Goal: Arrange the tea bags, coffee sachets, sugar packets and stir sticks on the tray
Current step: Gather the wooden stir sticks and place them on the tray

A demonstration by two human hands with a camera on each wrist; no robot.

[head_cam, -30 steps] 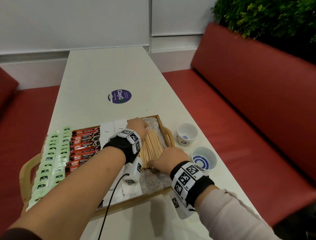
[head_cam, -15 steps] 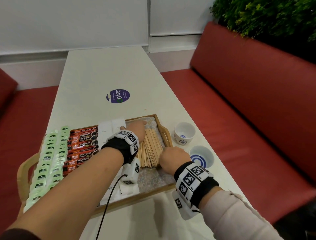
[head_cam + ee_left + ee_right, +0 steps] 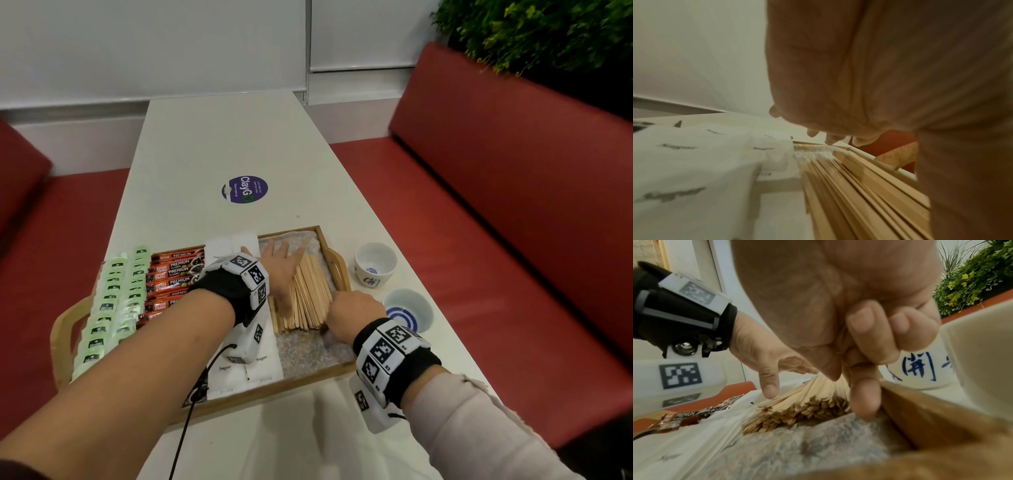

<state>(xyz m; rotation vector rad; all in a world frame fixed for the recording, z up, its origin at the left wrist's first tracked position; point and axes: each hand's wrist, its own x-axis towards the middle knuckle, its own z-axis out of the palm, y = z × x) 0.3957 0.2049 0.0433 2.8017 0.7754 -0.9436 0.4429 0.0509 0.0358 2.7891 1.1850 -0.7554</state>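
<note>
A wooden tray (image 3: 274, 394) holds green tea bags (image 3: 109, 301) at its left, then red coffee sachets (image 3: 171, 274), white sugar packets (image 3: 233, 245) and a pile of wooden stir sticks (image 3: 310, 294) on the patterned liner at the right. My left hand (image 3: 281, 263) lies flat on the sticks' left side with its fingers spread towards the far rim. My right hand (image 3: 356, 310) is curled at the pile's near right corner. In the right wrist view its thumb points down beside the stick ends (image 3: 797, 405). The left wrist view shows sticks (image 3: 859, 194) under my palm.
Two small white cups with blue marks (image 3: 375, 263) (image 3: 409, 308) stand on the table just right of the tray. A round purple sticker (image 3: 244, 189) lies further up the white table. Red benches flank the table, and a green plant (image 3: 548, 31) is at the far right.
My left fingers have straightened and spread over the far part of the sticks. My right hand has slid a little right along the near stick ends.
</note>
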